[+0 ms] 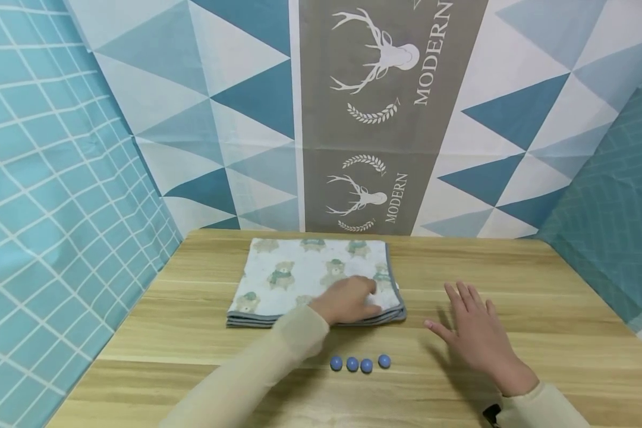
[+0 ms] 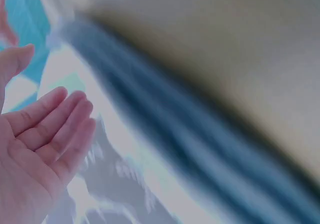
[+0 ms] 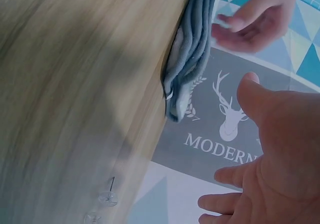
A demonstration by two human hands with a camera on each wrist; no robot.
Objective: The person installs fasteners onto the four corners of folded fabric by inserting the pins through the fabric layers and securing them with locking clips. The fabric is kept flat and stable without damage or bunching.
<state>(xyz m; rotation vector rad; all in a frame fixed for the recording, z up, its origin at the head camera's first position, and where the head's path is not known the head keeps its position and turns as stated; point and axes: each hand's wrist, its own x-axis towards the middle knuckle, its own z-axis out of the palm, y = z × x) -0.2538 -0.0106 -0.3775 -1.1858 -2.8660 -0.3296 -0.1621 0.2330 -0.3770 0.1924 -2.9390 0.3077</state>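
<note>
A folded white cloth with bear prints and a grey edge (image 1: 283,276) lies on the wooden table. Over its front right part is my left hand (image 1: 349,300), fingers loosely bent; whether they touch the cloth I cannot tell. In the left wrist view the left hand (image 2: 40,149) shows its palm beside the blurred layered edge (image 2: 175,124). My right hand (image 1: 481,336) hovers above the table right of the cloth, fingers spread, holding nothing. The right wrist view shows that hand (image 3: 275,149) apart from the cloth's stacked edge (image 3: 192,44).
Several small blue balls (image 1: 352,364) sit in a row on the table (image 1: 192,356) in front of the cloth. Patterned fabric (image 1: 257,119) hangs behind the table, with blue fabric on both sides. Two small clear objects (image 3: 107,198) appear low in the right wrist view.
</note>
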